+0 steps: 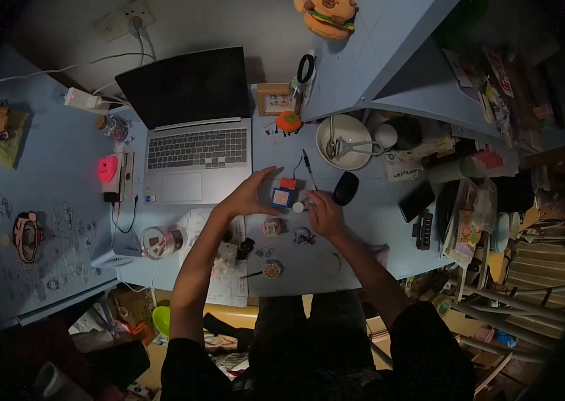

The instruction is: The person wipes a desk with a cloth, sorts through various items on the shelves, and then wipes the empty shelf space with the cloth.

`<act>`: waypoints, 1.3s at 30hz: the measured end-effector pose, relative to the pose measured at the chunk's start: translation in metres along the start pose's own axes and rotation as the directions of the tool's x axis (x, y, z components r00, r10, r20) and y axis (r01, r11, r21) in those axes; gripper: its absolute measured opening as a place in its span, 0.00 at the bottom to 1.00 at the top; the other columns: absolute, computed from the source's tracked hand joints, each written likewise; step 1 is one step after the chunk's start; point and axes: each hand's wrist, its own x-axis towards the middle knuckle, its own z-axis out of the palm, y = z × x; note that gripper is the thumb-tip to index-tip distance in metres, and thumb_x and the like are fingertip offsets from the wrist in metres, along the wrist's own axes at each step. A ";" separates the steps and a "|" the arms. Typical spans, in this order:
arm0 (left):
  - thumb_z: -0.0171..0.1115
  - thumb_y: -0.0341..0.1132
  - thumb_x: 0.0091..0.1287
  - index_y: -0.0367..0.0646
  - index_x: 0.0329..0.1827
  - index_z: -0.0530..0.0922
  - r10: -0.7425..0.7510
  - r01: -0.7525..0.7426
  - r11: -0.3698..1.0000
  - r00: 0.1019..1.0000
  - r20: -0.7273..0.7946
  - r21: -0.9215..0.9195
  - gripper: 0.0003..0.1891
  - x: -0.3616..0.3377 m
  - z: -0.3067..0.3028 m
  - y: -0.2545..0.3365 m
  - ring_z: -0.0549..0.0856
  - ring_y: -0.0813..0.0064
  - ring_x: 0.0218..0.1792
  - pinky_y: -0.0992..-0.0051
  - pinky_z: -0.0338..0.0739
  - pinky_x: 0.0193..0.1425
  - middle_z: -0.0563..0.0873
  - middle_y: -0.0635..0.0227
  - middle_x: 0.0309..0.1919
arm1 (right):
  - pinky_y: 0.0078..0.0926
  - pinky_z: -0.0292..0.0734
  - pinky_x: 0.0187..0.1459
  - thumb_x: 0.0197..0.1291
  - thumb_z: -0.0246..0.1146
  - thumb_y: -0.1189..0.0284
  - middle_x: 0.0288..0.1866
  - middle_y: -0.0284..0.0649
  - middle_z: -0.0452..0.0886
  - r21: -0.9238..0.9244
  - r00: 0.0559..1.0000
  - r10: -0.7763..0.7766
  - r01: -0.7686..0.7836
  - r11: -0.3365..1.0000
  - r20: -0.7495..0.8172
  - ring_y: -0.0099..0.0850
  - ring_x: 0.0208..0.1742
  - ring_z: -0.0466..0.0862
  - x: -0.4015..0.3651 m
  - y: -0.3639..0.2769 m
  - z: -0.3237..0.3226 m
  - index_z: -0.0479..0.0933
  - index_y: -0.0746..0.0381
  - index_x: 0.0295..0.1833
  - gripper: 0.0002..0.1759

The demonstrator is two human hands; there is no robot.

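Observation:
My left hand (250, 194) is open, thumb and fingers spread at the left side of a small blue box (281, 197). An orange-red block (288, 183) lies just behind the box. To the right, my right hand (324, 212) has its fingers closed together beside a small white round piece (298, 207); what they hold, if anything, is too small to make out. Nearer the desk's front are a round pinkish container (271, 227), a small grey-blue item (303, 235) and a flower-shaped piece (272, 269).
An open laptop (199, 154) stands at the back left. A black mouse (346, 188) is right of my right hand, with a white bowl (344, 142) behind it. A clear jar (161, 242), a phone (416, 201) and an orange ornament (289, 121) are also on the desk.

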 end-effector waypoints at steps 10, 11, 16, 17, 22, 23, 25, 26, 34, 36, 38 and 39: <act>0.81 0.41 0.39 0.44 0.70 0.62 -0.104 0.099 0.994 0.990 -0.092 -0.050 0.51 -0.012 -0.008 0.028 0.71 0.58 0.64 0.65 0.66 0.67 0.70 0.55 0.64 | 0.38 0.75 0.50 0.59 0.59 0.75 0.55 0.49 0.74 -0.125 0.997 -0.028 0.037 0.991 0.077 0.47 0.51 0.77 0.008 -0.007 -0.003 0.69 0.65 0.60 0.22; 0.80 0.41 0.40 0.44 0.69 0.63 -0.031 0.034 0.999 0.992 -0.122 0.023 0.50 -0.013 -0.007 0.029 0.71 0.57 0.63 0.64 0.67 0.66 0.70 0.55 0.63 | 0.38 0.75 0.51 0.59 0.59 0.75 0.54 0.48 0.75 -0.100 0.999 -0.018 0.022 0.995 0.049 0.47 0.52 0.77 0.008 -0.007 0.000 0.69 0.65 0.61 0.23; 0.78 0.41 0.43 0.43 0.69 0.63 0.046 -0.035 0.996 0.989 -0.139 0.078 0.47 -0.013 -0.001 0.043 0.71 0.55 0.63 0.64 0.66 0.66 0.71 0.54 0.62 | 0.39 0.75 0.51 0.58 0.61 0.74 0.53 0.50 0.76 -0.028 0.993 0.086 -0.084 0.996 0.080 0.48 0.52 0.77 0.010 -0.013 -0.006 0.68 0.64 0.62 0.25; 0.76 0.42 0.47 0.42 0.68 0.63 0.047 -0.040 0.998 0.986 -0.159 0.047 0.45 -0.012 0.003 0.039 0.71 0.55 0.63 0.64 0.65 0.67 0.71 0.53 0.62 | 0.38 0.75 0.50 0.58 0.62 0.74 0.52 0.50 0.76 -0.037 0.996 0.061 -0.059 0.998 0.058 0.47 0.51 0.77 0.010 -0.011 -0.003 0.68 0.64 0.62 0.25; 0.69 0.44 0.56 0.40 0.68 0.64 0.031 -0.017 0.997 0.982 -0.188 0.078 0.38 -0.005 0.008 0.040 0.70 0.54 0.63 0.64 0.64 0.67 0.70 0.52 0.62 | 0.38 0.77 0.52 0.60 0.61 0.70 0.58 0.49 0.74 -0.049 0.987 0.135 -0.131 0.990 0.086 0.48 0.55 0.77 0.004 -0.004 -0.001 0.65 0.60 0.66 0.28; 0.68 0.44 0.57 0.40 0.67 0.64 0.043 -0.026 0.996 0.980 -0.193 0.090 0.37 -0.005 0.009 0.040 0.70 0.53 0.63 0.64 0.64 0.67 0.70 0.52 0.62 | 0.38 0.77 0.49 0.57 0.63 0.71 0.54 0.48 0.76 -0.052 0.982 0.163 -0.159 0.986 0.092 0.47 0.51 0.78 0.006 -0.006 -0.002 0.65 0.60 0.65 0.29; 0.67 0.45 0.59 0.40 0.67 0.64 0.055 -0.036 0.994 0.980 -0.192 0.101 0.36 -0.006 0.011 0.041 0.70 0.53 0.63 0.64 0.64 0.67 0.70 0.52 0.62 | 0.38 0.76 0.46 0.54 0.65 0.72 0.49 0.48 0.78 -0.054 0.976 0.196 -0.191 0.980 0.095 0.47 0.48 0.80 0.010 -0.013 -0.009 0.66 0.61 0.64 0.30; 0.68 0.45 0.59 0.40 0.67 0.64 0.069 -0.044 0.991 0.978 -0.197 0.128 0.36 -0.006 0.011 0.042 0.70 0.54 0.64 0.64 0.63 0.67 0.70 0.53 0.62 | 0.38 0.76 0.47 0.54 0.65 0.71 0.50 0.48 0.78 -0.056 0.952 0.273 -0.268 0.962 0.139 0.47 0.48 0.80 0.013 -0.017 -0.013 0.65 0.61 0.65 0.31; 0.65 0.43 0.59 0.39 0.65 0.65 0.186 -0.138 0.960 0.965 -0.186 0.244 0.33 -0.004 0.020 0.070 0.66 0.49 0.66 0.60 0.61 0.68 0.68 0.51 0.63 | 0.37 0.77 0.47 0.56 0.62 0.71 0.55 0.47 0.77 -0.051 0.925 0.340 -0.337 0.940 0.167 0.47 0.50 0.79 0.012 -0.022 -0.028 0.58 0.60 0.70 0.35; 0.65 0.41 0.60 0.43 0.66 0.65 0.228 -0.109 0.879 0.951 -0.209 0.464 0.32 -0.007 0.023 0.085 0.62 0.49 0.69 0.57 0.58 0.70 0.65 0.52 0.66 | 0.38 0.78 0.44 0.55 0.62 0.74 0.51 0.46 0.79 -0.037 0.962 0.272 -0.271 0.962 0.024 0.46 0.47 0.81 0.014 -0.031 -0.041 0.64 0.60 0.67 0.32; 0.64 0.38 0.60 0.43 0.66 0.66 0.277 -0.134 0.855 0.934 -0.224 0.500 0.30 -0.012 0.027 0.112 0.61 0.49 0.69 0.56 0.58 0.70 0.65 0.53 0.66 | 0.37 0.78 0.42 0.54 0.63 0.75 0.48 0.45 0.80 -0.009 0.973 0.204 -0.206 0.978 -0.112 0.45 0.45 0.81 0.023 -0.044 -0.072 0.69 0.61 0.61 0.26; 0.63 0.36 0.61 0.42 0.65 0.67 0.300 -0.126 0.838 0.919 -0.255 0.531 0.28 -0.015 0.026 0.129 0.60 0.48 0.69 0.54 0.57 0.70 0.65 0.54 0.66 | 0.37 0.78 0.40 0.54 0.63 0.77 0.45 0.45 0.81 0.028 0.966 0.133 -0.130 0.991 -0.222 0.44 0.42 0.82 0.031 -0.054 -0.089 0.75 0.61 0.56 0.21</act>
